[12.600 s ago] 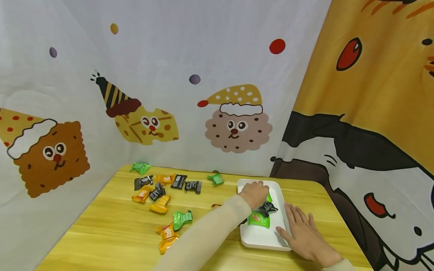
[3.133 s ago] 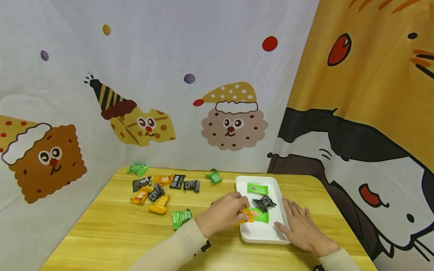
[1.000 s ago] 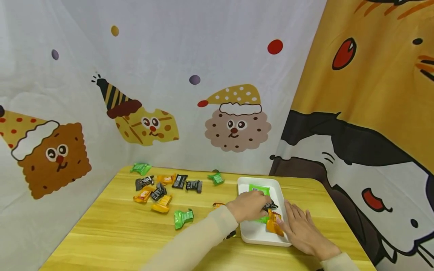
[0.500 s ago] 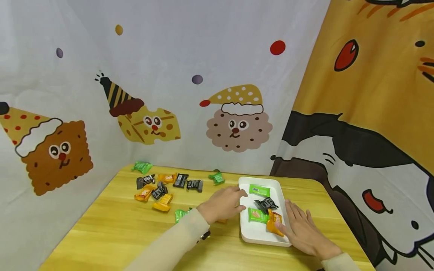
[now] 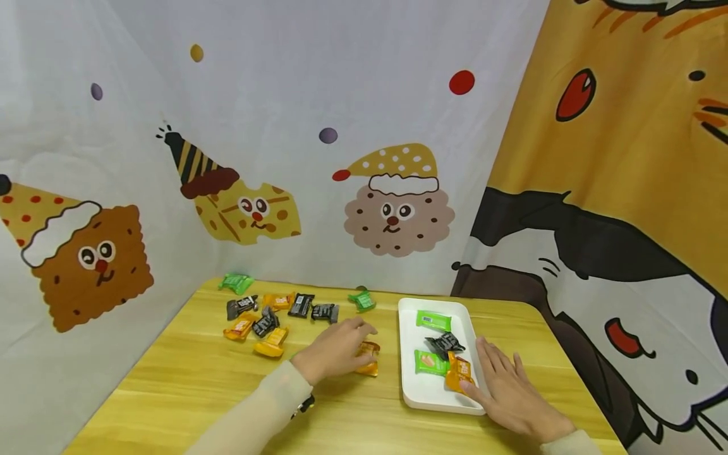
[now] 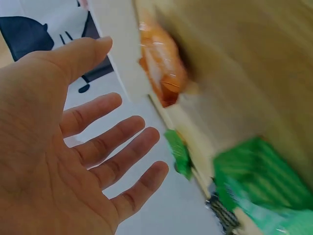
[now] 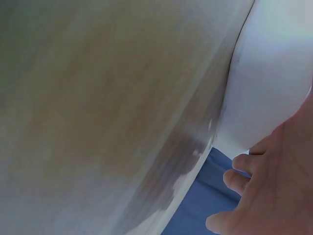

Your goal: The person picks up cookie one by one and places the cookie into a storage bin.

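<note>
Orange wrapped candy (image 6: 164, 61), glossy, crinkled, pale patch on its side

My feed shows a smooth plastic tray (image 5: 435, 390) and glossy wrappers (image 5: 457, 373). The surface (image 5: 176, 392) looks wooden, the backdrop (image 5: 273, 69) matt cloth.

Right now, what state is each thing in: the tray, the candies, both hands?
White tray: right side up, partly filled.
Four candies inside it: wrapped.
Right hand: open, against the tray's side.
Left hand: open, holding nothing.
Orange candy near it: wrapped, lying on the table.
Other candies: wrapped, scattered.
</note>
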Motion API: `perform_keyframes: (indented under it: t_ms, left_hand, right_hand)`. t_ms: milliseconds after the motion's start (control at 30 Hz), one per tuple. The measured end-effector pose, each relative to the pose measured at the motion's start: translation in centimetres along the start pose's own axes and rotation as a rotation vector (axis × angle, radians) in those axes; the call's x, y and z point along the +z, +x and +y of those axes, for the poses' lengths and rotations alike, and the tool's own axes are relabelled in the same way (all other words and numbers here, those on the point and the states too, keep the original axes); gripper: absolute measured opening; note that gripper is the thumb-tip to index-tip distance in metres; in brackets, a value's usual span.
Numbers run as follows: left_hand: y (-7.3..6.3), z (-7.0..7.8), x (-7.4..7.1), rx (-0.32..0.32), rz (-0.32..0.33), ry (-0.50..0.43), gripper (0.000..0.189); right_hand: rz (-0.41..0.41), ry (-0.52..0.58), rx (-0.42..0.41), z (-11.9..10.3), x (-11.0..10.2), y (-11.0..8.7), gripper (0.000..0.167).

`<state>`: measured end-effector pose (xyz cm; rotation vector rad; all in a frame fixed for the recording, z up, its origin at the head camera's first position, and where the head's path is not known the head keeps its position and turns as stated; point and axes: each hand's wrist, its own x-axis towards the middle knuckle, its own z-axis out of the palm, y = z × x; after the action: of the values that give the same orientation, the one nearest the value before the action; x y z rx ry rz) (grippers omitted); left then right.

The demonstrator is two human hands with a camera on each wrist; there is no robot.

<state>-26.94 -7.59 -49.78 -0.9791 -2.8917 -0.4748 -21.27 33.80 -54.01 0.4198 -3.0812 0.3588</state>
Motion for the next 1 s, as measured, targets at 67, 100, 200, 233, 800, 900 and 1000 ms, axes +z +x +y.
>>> perform_keyframes:
  t_ms: [67,100,200,233,800,900,1000]
  left_hand:
    - [-0.4,-0.5,0.3,-0.012,-0.018,0.011,0.060]
    - [-0.6,-0.6,0.4,-0.020,-0.028,0.018,0.062]
    - [-1.1,-1.0,0.7,-0.036,-0.056,0.036,0.070]
    - [-1.1,-1.1,0.8,-0.037,-0.063,0.040,0.072]
    - [-0.7,-0.5,1.1,0.007,-0.124,0.079,0.075]
    - [-0.4,-0.6,1.2,0.010,-0.117,0.094,0.073]
    - [-0.2,-0.6,1.2,0.013,-0.111,0.103,0.072]
  right_hand:
    - [0.000,-0.004,0.001,-0.1,0.0,-0.1,0.108]
    - [0.001,-0.006,-0.001,-0.1,0.0,-0.1,0.108]
    - [0.003,-0.017,-0.004,-0.1,0.0,-0.1,0.108]
    - [0.000,-0.017,-0.003,-0.1,0.0,-0.1,0.108]
    - [0.007,-0.015,-0.020,0.1,0.2,-0.2,0.106]
    - [0.011,-0.020,-0.021,0.1,0.1,-0.1,0.106]
    - [0.006,-0.014,-0.019,0.1,0.0,0.0,0.106]
